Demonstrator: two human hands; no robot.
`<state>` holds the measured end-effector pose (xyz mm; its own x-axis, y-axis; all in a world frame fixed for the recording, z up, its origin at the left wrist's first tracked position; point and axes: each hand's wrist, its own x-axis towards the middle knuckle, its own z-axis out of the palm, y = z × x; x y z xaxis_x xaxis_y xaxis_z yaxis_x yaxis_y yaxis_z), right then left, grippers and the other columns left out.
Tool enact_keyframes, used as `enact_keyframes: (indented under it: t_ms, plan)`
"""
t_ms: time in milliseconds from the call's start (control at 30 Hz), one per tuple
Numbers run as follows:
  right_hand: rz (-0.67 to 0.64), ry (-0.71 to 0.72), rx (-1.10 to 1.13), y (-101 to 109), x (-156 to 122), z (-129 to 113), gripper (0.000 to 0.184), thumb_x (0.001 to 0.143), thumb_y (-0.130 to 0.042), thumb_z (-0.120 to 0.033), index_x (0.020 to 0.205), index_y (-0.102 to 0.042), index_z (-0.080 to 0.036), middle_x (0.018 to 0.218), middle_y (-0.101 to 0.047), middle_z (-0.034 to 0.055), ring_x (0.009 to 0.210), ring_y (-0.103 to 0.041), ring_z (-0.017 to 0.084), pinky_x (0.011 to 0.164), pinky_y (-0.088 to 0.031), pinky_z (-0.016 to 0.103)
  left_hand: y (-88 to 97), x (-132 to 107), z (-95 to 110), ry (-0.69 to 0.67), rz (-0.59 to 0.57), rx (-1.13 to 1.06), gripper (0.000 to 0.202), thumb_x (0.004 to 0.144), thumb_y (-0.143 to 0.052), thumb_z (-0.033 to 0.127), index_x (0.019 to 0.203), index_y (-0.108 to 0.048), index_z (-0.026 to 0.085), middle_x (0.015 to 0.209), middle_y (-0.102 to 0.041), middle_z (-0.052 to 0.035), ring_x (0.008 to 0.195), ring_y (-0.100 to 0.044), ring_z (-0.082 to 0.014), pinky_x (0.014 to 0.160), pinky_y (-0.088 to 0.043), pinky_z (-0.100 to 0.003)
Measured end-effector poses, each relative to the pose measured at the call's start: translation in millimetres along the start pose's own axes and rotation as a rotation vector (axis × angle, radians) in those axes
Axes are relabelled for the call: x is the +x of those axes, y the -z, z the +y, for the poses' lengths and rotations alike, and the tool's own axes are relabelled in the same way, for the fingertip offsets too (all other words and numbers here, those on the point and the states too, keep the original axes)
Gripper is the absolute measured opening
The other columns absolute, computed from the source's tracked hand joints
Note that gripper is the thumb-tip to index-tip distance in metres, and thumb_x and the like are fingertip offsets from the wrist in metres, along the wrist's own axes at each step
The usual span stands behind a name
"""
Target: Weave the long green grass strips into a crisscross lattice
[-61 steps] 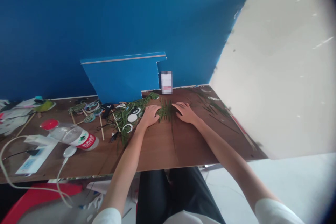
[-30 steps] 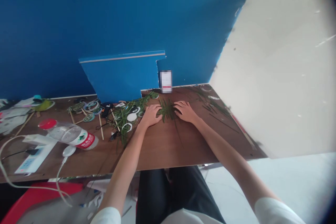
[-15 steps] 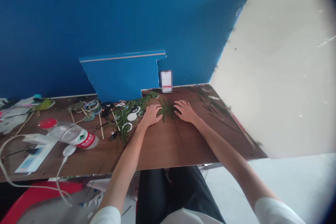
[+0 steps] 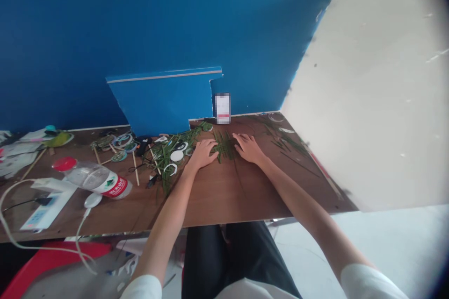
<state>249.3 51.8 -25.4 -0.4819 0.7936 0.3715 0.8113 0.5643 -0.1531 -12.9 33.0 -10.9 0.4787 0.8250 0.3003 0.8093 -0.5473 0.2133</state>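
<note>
A small patch of crossed green leaf strips point(image 4: 223, 145) lies flat on the brown table point(image 4: 217, 196) between my hands. My left hand point(image 4: 203, 153) rests palm down at its left edge, fingers spread and fingertips touching the strips. On the other side, my right hand point(image 4: 249, 149) is open, its fingers stretched toward the patch's right edge; whether they touch it I cannot tell. A heap of loose green leaf strips point(image 4: 164, 154) lies left of my left hand, with rolls of tape point(image 4: 170, 169) and a white disc point(image 4: 177, 155) among it.
A plastic bottle point(image 4: 94, 178) with a red cap lies by a white power strip point(image 4: 49, 208) and its cables at left. A phone point(image 4: 222, 108) leans on the blue wall beside a blue panel point(image 4: 164, 103). More leaf strips point(image 4: 291, 140) are scattered at right, near the white wall point(image 4: 379, 103).
My right hand has shifted very slightly right, and its fingers sit a little further from the leaf patch. My left hand stays practically still on the strips.
</note>
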Motion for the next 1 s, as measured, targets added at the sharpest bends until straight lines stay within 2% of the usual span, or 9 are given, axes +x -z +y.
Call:
enact_keyframes:
  t_ms: [67,133,300,400,667,833,1000]
  plan:
    - [-0.002,-0.011,0.002,-0.5,0.0,0.4,0.056,0.097,-0.035,-0.026,0.151,-0.029,-0.012,0.139,-0.054,0.0162,0.133,-0.039,0.027,0.104,-0.031,0.046,0.2,0.3,-0.1,0.0,-0.004,0.0,0.038,0.091,-0.054,0.037,0.126,-0.058,0.022,0.135,-0.055,-0.0089,0.126,-0.047,-0.027,0.105,-0.035,-0.045]
    - [0.002,-0.007,-0.001,0.3,-0.2,0.2,0.054,0.097,-0.036,-0.025,0.149,-0.032,-0.013,0.139,-0.053,0.0159,0.132,-0.038,0.027,0.104,-0.031,0.046,0.3,0.4,0.0,-0.003,-0.007,-0.003,0.038,0.091,-0.054,0.037,0.126,-0.057,0.022,0.135,-0.055,-0.009,0.126,-0.047,-0.0269,0.105,-0.035,-0.045]
    - [0.0,0.063,-0.021,4.1,-1.3,-1.4,0.04,0.097,-0.04,-0.026,0.133,-0.056,-0.023,0.144,-0.048,0.0098,0.132,-0.036,0.027,0.102,-0.033,0.046,-0.5,0.3,0.0,-0.01,-0.005,-0.004,0.039,0.091,-0.053,0.037,0.127,-0.057,0.022,0.136,-0.055,-0.0088,0.127,-0.046,-0.0264,0.106,-0.034,-0.044]
    - [-0.01,0.089,-0.038,4.7,-1.6,-1.7,0.034,0.097,-0.041,-0.027,0.124,-0.063,-0.024,0.144,-0.048,0.0091,0.131,-0.035,0.028,0.101,-0.033,0.047,-1.0,0.6,-0.4,-0.01,-0.01,-0.004,0.038,0.091,-0.054,0.037,0.126,-0.057,0.022,0.135,-0.055,-0.0086,0.126,-0.047,-0.0265,0.105,-0.034,-0.044]
    - [0.014,0.053,-0.023,5.2,-0.6,-0.5,0.033,0.096,-0.043,-0.027,0.121,-0.063,-0.022,0.14,-0.051,0.0106,0.128,-0.037,0.028,0.099,-0.035,0.046,-0.2,0.6,0.0,-0.008,-0.011,-0.005,0.038,0.091,-0.054,0.038,0.125,-0.058,0.022,0.135,-0.056,-0.0086,0.126,-0.047,-0.0262,0.105,-0.034,-0.044]
    - [0.105,-0.034,-0.003,4.2,-0.7,4.0,0.035,0.089,-0.043,-0.013,0.116,-0.064,-0.02,0.132,-0.057,0.0101,0.122,-0.041,0.027,0.097,-0.034,0.044,1.8,0.5,1.9,0.017,0.018,-0.025,0.037,0.092,-0.051,0.037,0.125,-0.057,0.023,0.135,-0.055,-0.0083,0.126,-0.047,-0.0256,0.104,-0.034,-0.043]
    - [0.126,-0.093,-0.04,7.4,-0.6,5.1,0.041,0.08,-0.044,-0.005,0.114,-0.063,-0.017,0.125,-0.059,0.0116,0.116,-0.043,0.027,0.093,-0.033,0.041,3.1,9.2,12.0,0.05,0.058,-0.058,0.033,0.092,-0.045,0.023,0.123,-0.058,0.024,0.135,-0.056,-0.0067,0.125,-0.047,-0.0243,0.102,-0.035,-0.043]
